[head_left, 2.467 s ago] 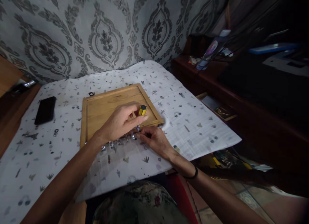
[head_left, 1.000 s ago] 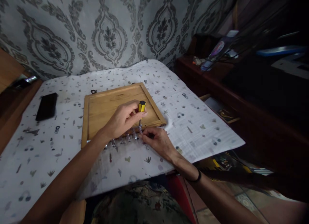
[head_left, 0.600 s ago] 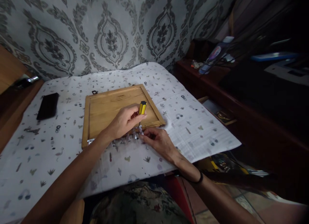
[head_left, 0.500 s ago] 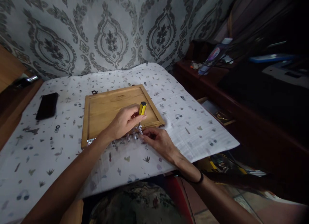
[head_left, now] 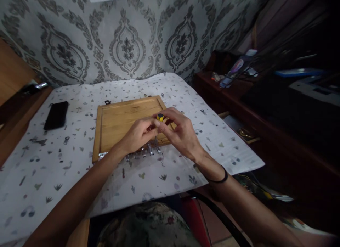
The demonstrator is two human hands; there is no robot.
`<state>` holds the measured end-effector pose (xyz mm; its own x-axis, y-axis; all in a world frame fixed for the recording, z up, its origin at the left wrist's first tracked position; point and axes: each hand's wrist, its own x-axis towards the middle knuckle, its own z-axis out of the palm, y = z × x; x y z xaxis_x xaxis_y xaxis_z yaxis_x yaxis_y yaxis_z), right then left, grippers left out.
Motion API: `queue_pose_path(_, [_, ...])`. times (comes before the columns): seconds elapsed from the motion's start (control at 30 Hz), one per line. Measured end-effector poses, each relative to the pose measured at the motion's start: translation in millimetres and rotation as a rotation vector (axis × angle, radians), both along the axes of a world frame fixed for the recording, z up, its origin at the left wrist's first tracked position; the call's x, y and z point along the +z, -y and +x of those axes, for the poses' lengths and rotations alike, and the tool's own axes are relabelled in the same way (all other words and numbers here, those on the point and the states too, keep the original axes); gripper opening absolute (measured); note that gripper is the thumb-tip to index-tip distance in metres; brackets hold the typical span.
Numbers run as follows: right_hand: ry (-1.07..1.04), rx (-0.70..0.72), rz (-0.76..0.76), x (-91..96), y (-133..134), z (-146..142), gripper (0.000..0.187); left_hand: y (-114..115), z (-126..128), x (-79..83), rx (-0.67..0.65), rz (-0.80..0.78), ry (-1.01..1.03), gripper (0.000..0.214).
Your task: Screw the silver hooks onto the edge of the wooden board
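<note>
The right hand (head_left: pixel 183 133) has risen beside the left hand (head_left: pixel 137 134), each grip pinching the screwdriver (head_left: pixel 160 117).

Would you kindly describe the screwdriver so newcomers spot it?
On the white tablecloth lies a wooden panel. Over its near edge, the left hand and right hand hold the screwdriver. Its yellow-and-black handle differs from silvery metal pieces nearby.

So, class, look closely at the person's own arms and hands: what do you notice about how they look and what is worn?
The left hand and right hand are gloveless. No sleeves show on either forearm. A thin black band circles the right wrist.
</note>
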<state>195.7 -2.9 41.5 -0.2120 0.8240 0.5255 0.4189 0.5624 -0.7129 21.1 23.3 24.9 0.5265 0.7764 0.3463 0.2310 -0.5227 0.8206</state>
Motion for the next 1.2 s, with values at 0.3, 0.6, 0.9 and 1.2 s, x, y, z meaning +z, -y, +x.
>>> queue_pose_path(0.3, [-0.077,-0.014,-0.095,-6.0,-5,-1,0.047,4,-21,-21.2,0.007,0.089,-0.263,0.015])
queue_pose_path(0.6, [-0.107,-0.023,-0.118,-7.4,-9,-2,0.048,-1,-18,-26.8,-0.059,-0.019,-0.444,0.017])
queue_pose_path(0.9, [-0.155,-0.004,-0.087,-9.6,-10,-1,0.045,-2,-13,-25.3,-0.028,-0.089,-0.491,0.021])
queue_pose_path(1.2, [-0.134,-0.045,-0.037,-2.5,-4,-4,0.037,1,-10,-23.5,0.007,-0.078,-0.504,0.023])
